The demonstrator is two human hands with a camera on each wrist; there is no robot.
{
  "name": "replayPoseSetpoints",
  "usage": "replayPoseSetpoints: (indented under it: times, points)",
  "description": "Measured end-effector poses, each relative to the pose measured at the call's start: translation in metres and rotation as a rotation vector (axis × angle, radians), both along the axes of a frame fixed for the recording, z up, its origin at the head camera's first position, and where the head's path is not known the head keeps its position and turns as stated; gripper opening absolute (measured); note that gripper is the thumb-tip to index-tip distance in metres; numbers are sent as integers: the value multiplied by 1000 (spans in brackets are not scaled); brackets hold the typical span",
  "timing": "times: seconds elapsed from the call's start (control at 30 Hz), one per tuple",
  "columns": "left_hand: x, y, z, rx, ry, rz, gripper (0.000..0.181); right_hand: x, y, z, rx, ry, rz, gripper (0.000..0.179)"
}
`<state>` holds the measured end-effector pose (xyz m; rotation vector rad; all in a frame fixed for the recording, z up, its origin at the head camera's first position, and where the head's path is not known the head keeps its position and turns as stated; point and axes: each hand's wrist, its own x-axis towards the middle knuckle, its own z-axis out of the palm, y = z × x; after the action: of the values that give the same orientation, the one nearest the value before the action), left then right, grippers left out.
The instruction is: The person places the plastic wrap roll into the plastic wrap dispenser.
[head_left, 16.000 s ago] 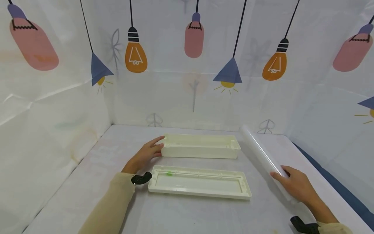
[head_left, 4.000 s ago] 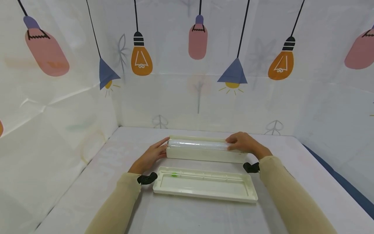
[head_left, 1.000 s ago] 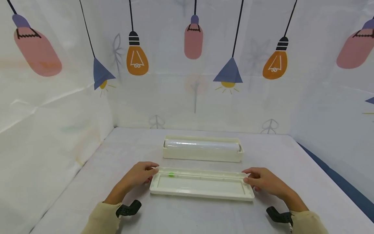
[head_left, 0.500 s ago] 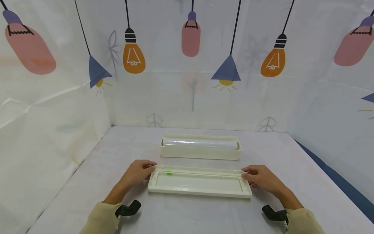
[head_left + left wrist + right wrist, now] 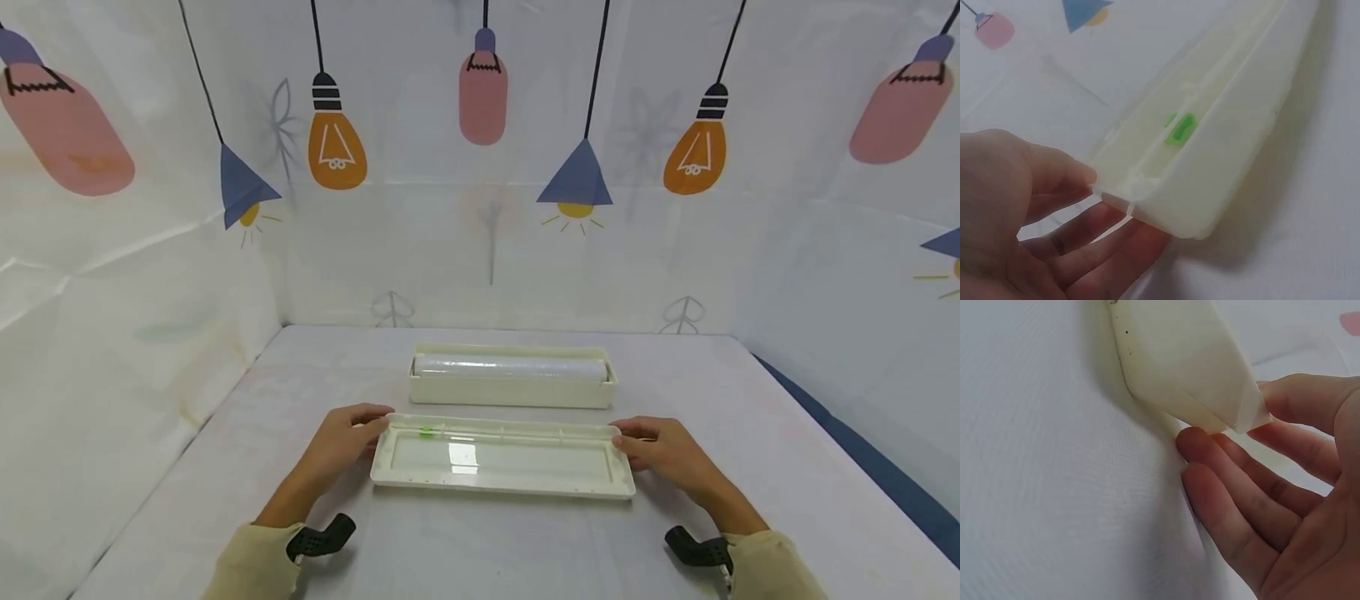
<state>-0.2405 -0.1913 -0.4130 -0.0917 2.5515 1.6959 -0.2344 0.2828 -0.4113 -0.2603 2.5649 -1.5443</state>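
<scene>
Just in front of the cream wrap-dispenser box (image 5: pixel 510 393), on the side nearer me, I hold the matching cream lid (image 5: pixel 525 463) by its two short ends, pinched between thumb and fingers in both my left grip (image 5: pixel 330 450) and my right grip (image 5: pixel 670 454). Half a second ago it sat lower in the head view, farther from the box; now its far edge has come up close below the box front, and a bright patch of light (image 5: pixel 462 456) has appeared on its inner panel. I judge from this that the lid has been tipped or raised, so that my fingers bear at least some of its weight; whether its near edge is clear of the bench (image 5: pixel 487 550), I cannot tell. Its green slider (image 5: pixel 1181 129) sits near my left end. The clear film roll (image 5: pixel 510 367) lies lengthwise inside the box, uncovered.
</scene>
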Motion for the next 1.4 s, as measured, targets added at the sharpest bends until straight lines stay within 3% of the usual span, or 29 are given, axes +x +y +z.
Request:
replayPoseSetpoints:
  times: [0.23, 0.4, 0.63, 0.8, 0.97, 1.23, 1.4]
  points:
    - [1, 0, -1, 95, 8, 11, 41, 1, -4, -2, -21, -12, -85, 47]
    - [0, 0, -2, 186, -37, 25, 58, 2, -6, -2, -27, 24, -146, 49]
    - [-1, 1, -2, 185, -92, -15, 63, 4, -7, 1, -11, 126, -179, 45]
    - [-3, 1, -1, 178, -97, -22, 63, 5, -9, 4, -36, 136, -212, 48]
    - [-1, 2, 0, 190, -99, -4, 64, 6, -12, 7, -107, 115, -262, 52]
    - [0, 1, 1, 290, 22, -35, 54, 3, -14, 10, -209, -21, -300, 75]
    - [0, 1, 0, 309, 54, -24, 48, 4, -15, 10, -204, -83, -286, 79]
